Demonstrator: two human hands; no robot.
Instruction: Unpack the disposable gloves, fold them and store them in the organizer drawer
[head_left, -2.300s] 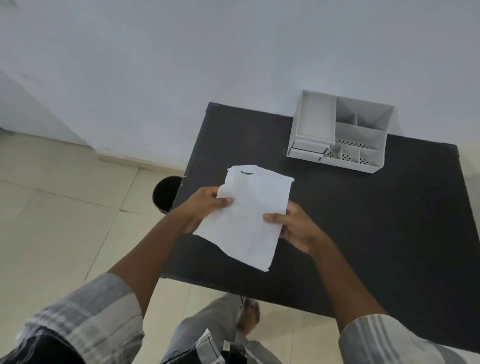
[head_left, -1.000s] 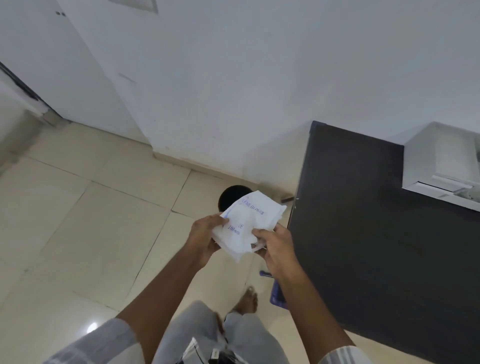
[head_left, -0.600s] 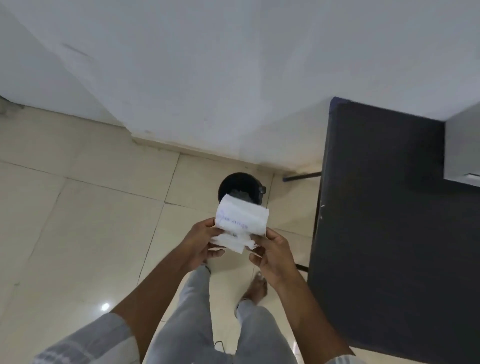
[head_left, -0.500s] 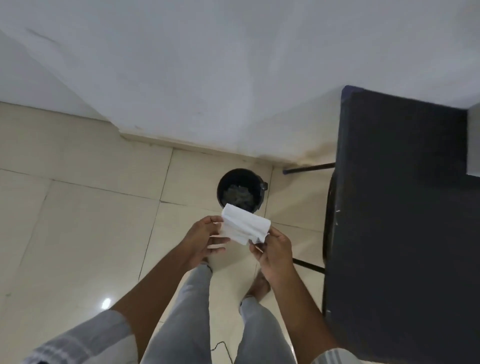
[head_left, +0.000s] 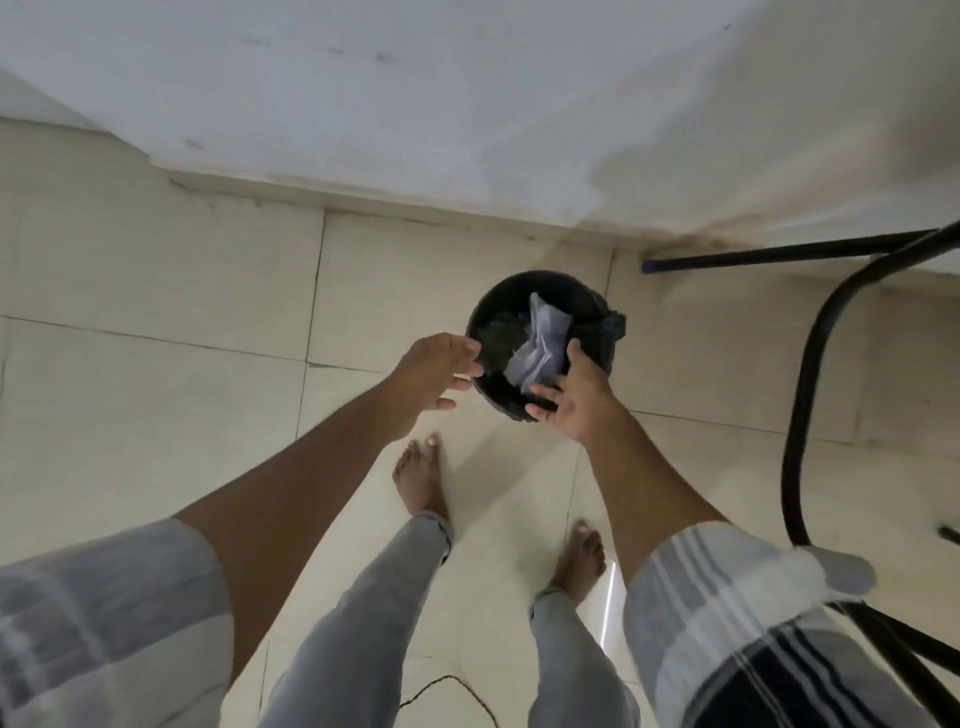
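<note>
Hands: left hand (head_left: 436, 371) & right hand (head_left: 569, 397) both spread, empty | 1 wrapper (head_left: 540, 343) in 1 black bin (head_left: 592, 312)

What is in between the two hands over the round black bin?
In the head view, a crumpled white plastic wrapper lies inside the round black bin, between the open left hand and open right hand. Neither touches it.

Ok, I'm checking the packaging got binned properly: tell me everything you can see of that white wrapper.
The white wrapper is a thin, crumpled sheet, plastic or paper by its look, creased and slightly bluish in shadow. It sits inside the round black bin on the tiled floor, standing roughly upright among dark contents. Neither the left hand nor the right hand grips it; both hover open at the rim.
</note>
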